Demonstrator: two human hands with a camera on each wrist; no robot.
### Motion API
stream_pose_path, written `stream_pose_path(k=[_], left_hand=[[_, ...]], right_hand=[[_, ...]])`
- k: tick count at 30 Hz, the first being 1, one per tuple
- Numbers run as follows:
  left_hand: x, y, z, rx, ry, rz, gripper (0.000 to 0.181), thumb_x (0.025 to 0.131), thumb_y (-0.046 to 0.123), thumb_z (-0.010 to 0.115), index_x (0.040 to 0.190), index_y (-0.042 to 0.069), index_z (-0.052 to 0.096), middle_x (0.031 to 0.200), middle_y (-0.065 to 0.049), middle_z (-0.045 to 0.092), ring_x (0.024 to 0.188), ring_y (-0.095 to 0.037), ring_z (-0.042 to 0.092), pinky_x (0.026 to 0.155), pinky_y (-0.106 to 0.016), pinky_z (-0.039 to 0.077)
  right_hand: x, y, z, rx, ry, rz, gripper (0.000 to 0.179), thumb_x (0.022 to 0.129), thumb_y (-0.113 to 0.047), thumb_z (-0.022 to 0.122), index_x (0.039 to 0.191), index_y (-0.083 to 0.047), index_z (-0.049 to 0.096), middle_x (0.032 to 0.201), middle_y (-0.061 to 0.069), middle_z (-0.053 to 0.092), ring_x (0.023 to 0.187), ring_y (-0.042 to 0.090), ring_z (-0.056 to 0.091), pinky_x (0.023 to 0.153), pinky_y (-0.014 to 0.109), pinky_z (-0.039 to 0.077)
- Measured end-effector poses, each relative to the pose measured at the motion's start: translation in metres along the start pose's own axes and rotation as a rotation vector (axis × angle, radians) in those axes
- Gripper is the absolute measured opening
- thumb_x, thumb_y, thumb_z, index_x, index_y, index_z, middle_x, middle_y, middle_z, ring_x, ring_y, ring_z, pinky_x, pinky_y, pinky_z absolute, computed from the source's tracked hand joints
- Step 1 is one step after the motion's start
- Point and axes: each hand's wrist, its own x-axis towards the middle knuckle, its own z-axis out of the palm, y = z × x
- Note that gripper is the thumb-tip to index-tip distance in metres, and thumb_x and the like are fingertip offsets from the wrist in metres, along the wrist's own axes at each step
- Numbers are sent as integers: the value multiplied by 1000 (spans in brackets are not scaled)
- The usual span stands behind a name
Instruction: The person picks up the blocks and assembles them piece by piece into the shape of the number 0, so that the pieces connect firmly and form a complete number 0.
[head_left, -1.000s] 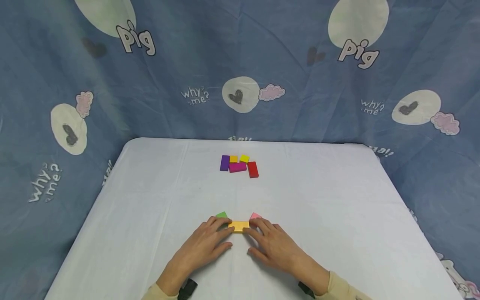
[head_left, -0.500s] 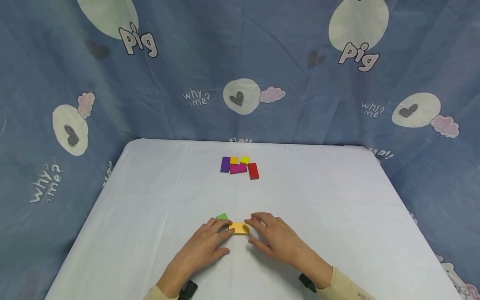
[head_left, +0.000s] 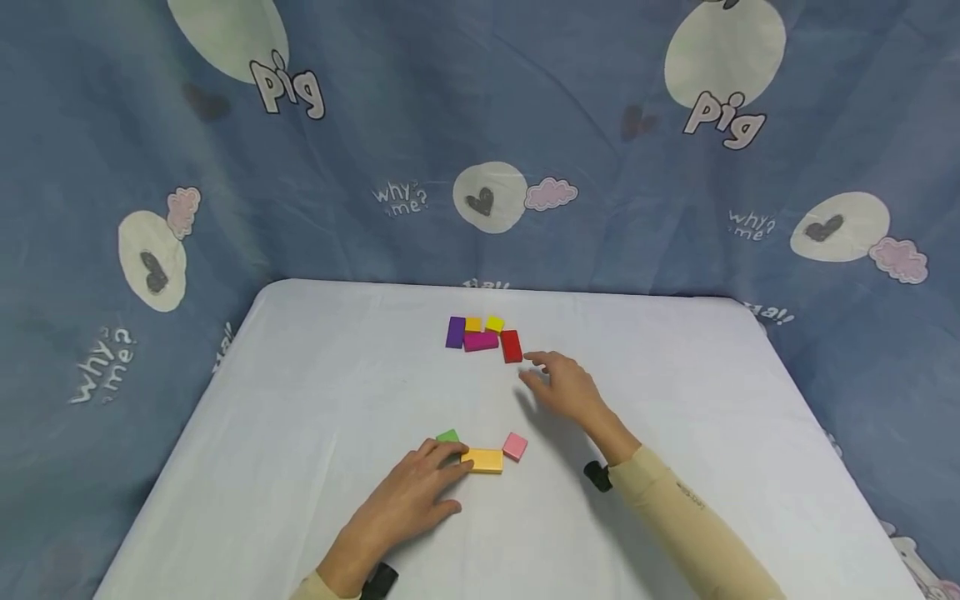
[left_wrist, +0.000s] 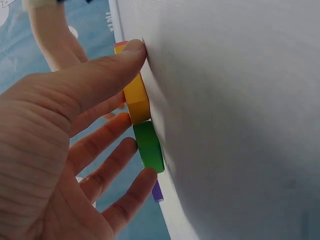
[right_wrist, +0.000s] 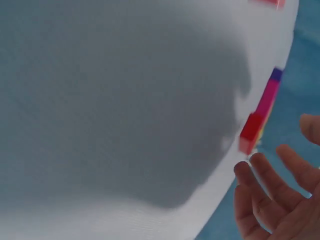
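- Here's the left hand (head_left: 416, 492), low over the near part of the white table (head_left: 337, 375), fingertips resting on the left end of the long yellow block (head_left: 486, 462).
- Its grip is wide: fingers loosely extended, thumb well apart from them, nothing pinched.
- That long yellow block lies flat, near the middle of the table, crosswise.
- Just beyond its left end is the green block (head_left: 448, 435), partly hidden by the fingers; at its right end, the pink block (head_left: 515, 447) sits turned at an angle.
- And the right hand (head_left: 566, 390) is stretched towards the far side, fingertips just beside the red block (head_left: 512, 347), thumb and fingers apart, holding nothing.
- The red block is rightmost in the far cluster: purple block (head_left: 455, 332) at the left, magenta block (head_left: 481, 341) between them, small orange block (head_left: 473, 324) and small yellow block (head_left: 495, 324) behind.
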Motion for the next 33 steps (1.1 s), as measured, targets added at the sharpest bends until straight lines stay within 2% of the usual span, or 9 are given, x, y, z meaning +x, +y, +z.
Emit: stream_pose_path(k=[5, 12, 21, 28, 33], left_hand=[[0, 2, 2, 9, -13, 9, 50, 81, 32, 81, 126, 15, 67, 134, -1, 53, 117, -21, 47, 88, -38, 48], [0, 2, 1, 20, -14, -3, 50, 81, 32, 80, 127, 16, 67, 134, 0, 53, 117, -20, 47, 88, -37, 48], [-1, 2, 1, 7, -20, -22, 50, 82, 32, 80, 127, 16, 67, 134, 0, 52, 118, -20, 46, 89, -38, 47], [-1, 2, -2, 17, -39, -48, 51, 82, 34, 80, 128, 17, 66, 135, 0, 51, 119, -20, 45, 91, -37, 46], [-1, 2, -2, -7, -44, -53, 51, 82, 33, 80, 128, 16, 66, 135, 1, 51, 119, -19, 45, 93, -38, 46]], right_hand=[[27, 10, 1, 21, -37, 102, 50, 94, -34, 65, 136, -7, 57, 123, 13, 63, 106, 27, 60, 89, 46, 50], [56, 12, 3, 75, -109, 157, 58, 94, -34, 65, 141, -3, 51, 120, 16, 61, 111, 29, 56, 93, 43, 48], [76, 6, 5, 23, -164, 131, 59, 95, -36, 62, 144, -6, 47, 122, 16, 60, 112, 29, 53, 96, 43, 45], [85, 3, 4, -14, -198, 128, 57, 95, -33, 63, 145, -10, 48, 117, 16, 58, 103, 28, 51, 85, 38, 48], [89, 4, 5, -35, -220, 119, 54, 95, -34, 63, 142, -8, 51, 113, 16, 59, 97, 27, 51, 77, 35, 47]])
